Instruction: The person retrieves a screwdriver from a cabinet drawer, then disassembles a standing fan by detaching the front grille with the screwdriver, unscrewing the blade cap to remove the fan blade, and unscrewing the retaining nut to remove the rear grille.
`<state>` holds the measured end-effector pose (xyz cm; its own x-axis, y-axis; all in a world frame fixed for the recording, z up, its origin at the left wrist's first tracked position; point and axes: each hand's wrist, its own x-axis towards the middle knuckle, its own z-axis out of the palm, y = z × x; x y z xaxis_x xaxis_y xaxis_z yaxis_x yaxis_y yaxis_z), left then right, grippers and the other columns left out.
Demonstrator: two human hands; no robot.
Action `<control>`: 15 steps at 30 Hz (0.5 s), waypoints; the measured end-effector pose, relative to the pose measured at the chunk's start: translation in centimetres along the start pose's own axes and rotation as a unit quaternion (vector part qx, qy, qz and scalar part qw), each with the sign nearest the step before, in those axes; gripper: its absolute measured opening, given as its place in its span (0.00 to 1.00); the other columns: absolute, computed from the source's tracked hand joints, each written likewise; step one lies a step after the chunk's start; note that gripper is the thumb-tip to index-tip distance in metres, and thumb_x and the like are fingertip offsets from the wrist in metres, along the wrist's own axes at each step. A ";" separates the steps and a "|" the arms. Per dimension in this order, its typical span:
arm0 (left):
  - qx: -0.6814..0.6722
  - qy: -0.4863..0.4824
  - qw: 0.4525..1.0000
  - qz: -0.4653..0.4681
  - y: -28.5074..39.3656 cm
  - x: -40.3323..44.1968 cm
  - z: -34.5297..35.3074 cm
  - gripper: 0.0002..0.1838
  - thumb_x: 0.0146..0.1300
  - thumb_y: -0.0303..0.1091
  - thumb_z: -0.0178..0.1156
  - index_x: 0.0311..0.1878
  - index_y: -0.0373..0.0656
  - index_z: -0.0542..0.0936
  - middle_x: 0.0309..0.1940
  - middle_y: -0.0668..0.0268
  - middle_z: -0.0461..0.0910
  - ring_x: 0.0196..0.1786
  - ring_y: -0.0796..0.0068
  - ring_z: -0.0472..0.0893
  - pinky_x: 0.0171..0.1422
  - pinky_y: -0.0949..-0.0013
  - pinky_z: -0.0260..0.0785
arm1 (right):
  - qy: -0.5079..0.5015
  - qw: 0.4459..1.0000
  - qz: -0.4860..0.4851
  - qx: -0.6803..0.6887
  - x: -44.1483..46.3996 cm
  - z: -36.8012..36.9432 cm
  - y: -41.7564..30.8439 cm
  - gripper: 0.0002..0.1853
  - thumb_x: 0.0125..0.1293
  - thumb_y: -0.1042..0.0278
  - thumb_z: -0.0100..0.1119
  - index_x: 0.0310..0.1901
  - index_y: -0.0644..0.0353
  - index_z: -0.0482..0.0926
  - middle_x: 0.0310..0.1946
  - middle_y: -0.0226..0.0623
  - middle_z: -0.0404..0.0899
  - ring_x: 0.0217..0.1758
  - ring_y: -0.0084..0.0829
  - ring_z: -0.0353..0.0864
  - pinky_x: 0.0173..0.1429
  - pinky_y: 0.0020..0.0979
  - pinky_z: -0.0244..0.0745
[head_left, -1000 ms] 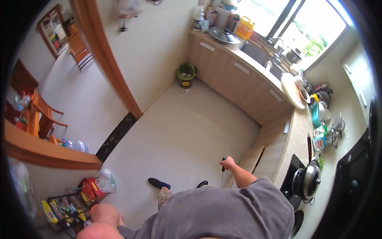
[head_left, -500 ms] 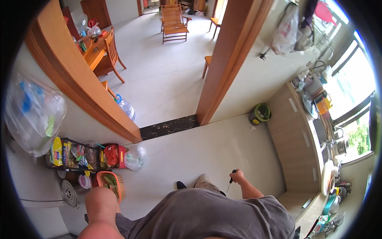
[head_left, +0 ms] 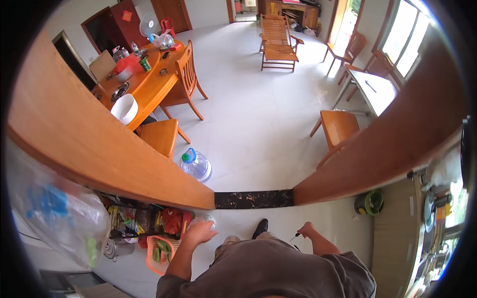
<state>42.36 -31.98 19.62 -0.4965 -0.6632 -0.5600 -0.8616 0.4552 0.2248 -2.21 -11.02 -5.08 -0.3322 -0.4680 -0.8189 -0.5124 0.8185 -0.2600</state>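
My right hand (head_left: 307, 230) is closed round the dark handle of a screwdriver (head_left: 295, 237), whose thin metal shaft points down and left. It hangs beside my body at the right. My left hand (head_left: 202, 232) is held out at the left with loosely bent fingers and nothing visible in it. Behind that hand lies a clear plastic bag (head_left: 209, 218), apparently not touched by it. An orange basket (head_left: 151, 256) with green vegetables (head_left: 160, 252) stands just left of my left forearm.
A wooden door frame (head_left: 124, 171) flanks the dark threshold (head_left: 253, 199) ahead. Beyond it stand a water jug (head_left: 198, 167), wooden chairs (head_left: 160, 138), a table (head_left: 149, 92) and a lounge chair (head_left: 279, 44). A green-lined bin (head_left: 370, 202) sits by the cabinets (head_left: 395, 233).
I have moved closer to the doorway, and more of the room beyond shows. My left hand has come into view. The screwdriver stays in my right hand.
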 end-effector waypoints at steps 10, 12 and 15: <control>-0.259 -0.033 0.965 -0.028 -6.3 24.4 -5.9 0.29 0.57 0.53 0.57 0.54 0.39 0.76 0.50 0.50 0.78 0.53 0.52 0.77 0.57 0.57 0.69 | 0.071 0.991 -0.035 0.106 12.3 -22.5 -28.1 0.15 0.56 0.63 0.66 0.23 0.67 0.75 0.15 0.36 0.73 0.13 0.27 0.71 0.16 0.32 0.70; -0.186 -0.030 0.982 -0.016 -8.8 31.4 -10.5 0.29 0.57 0.53 0.57 0.53 0.39 0.76 0.50 0.50 0.78 0.53 0.51 0.77 0.57 0.56 0.69 | 0.079 0.982 -0.034 0.166 19.9 -24.2 -29.3 0.14 0.58 0.64 0.63 0.25 0.67 0.74 0.17 0.38 0.74 0.14 0.30 0.73 0.16 0.33 0.69; -0.136 0.006 0.991 -0.010 -9.6 37.8 -19.2 0.27 0.59 0.51 0.55 0.52 0.37 0.76 0.50 0.49 0.78 0.53 0.50 0.77 0.57 0.56 0.69 | 0.090 0.966 0.012 0.243 20.0 -27.6 -30.8 0.13 0.59 0.66 0.61 0.25 0.68 0.76 0.16 0.39 0.74 0.14 0.31 0.74 0.16 0.32 0.71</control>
<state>29.81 -72.83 11.63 -0.4790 -0.6783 -0.5572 -0.8670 0.2665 0.4210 -14.95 -54.74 0.69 -0.4950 -0.4612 -0.7364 -0.0859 0.8693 -0.4868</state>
